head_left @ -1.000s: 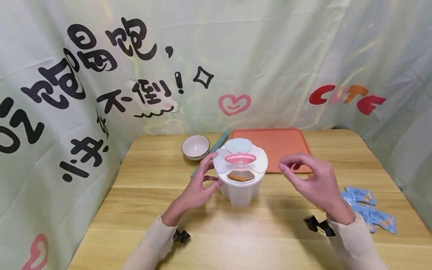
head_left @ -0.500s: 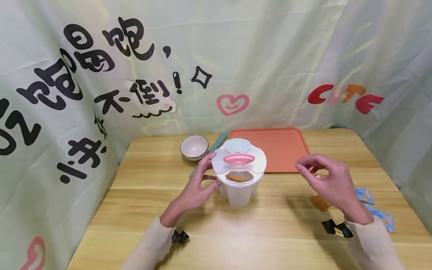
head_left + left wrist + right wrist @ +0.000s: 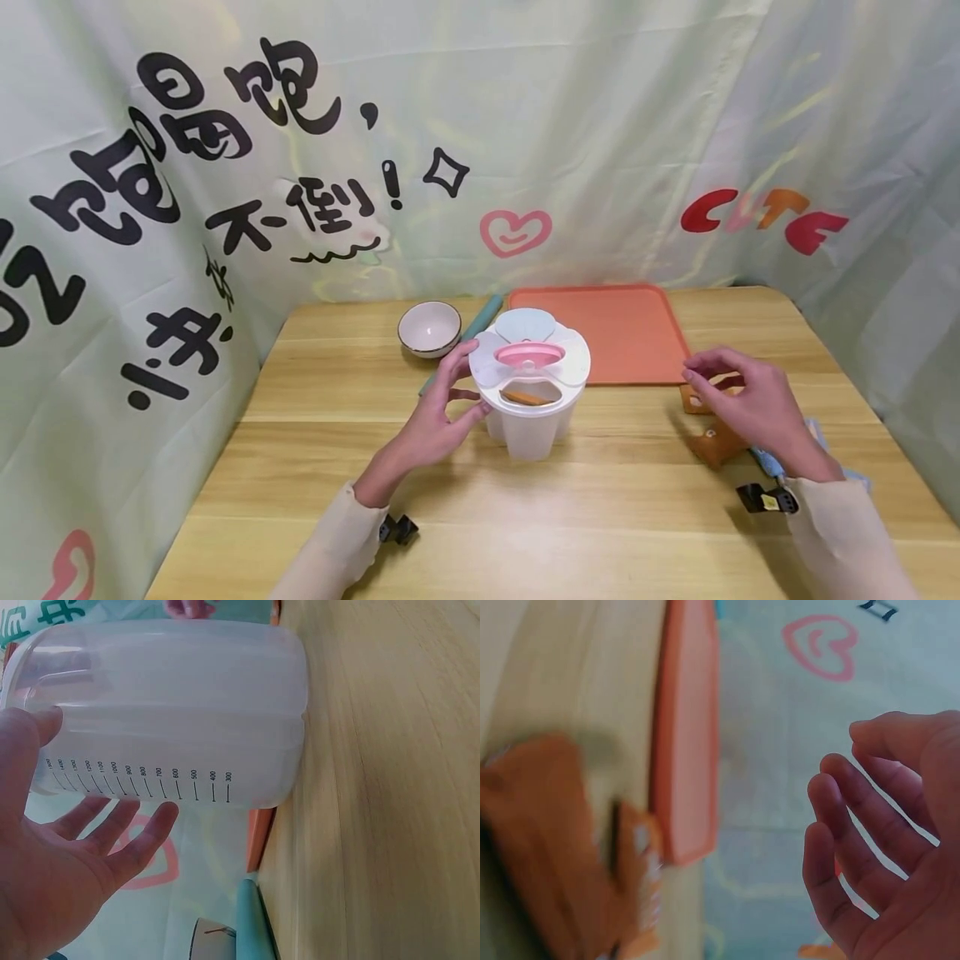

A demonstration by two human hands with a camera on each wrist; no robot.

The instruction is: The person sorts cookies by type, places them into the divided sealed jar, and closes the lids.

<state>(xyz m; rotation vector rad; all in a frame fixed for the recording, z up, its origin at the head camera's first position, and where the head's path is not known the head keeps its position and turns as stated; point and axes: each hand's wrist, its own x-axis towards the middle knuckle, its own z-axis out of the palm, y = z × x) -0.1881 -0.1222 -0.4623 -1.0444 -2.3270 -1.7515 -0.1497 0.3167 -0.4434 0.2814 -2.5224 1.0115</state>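
Note:
A translucent plastic storage canister [image 3: 531,432] with a divided lid stands upright on the table. Its pink flap [image 3: 529,356] is raised, and an orange-brown piece [image 3: 527,397] shows in the opening in front of it. My left hand [image 3: 438,421] grips the canister's left side, thumb in front and fingers behind; printed volume marks show in the left wrist view. To the right, my right hand [image 3: 757,408] hovers above brown packets [image 3: 720,442] with loosely bent fingers and nothing in them. The hand partly hides those packets.
An orange tray [image 3: 622,329] lies behind the canister. Left of it are a small bowl [image 3: 430,328] and a teal stick-like thing [image 3: 483,317], partly hidden. Blue packets [image 3: 768,462] lie under the right forearm. Printed cloth [image 3: 600,125] hangs round the table.
My right hand has moved away from the canister to the right, over the brown packets. The left hand keeps its hold on the canister.

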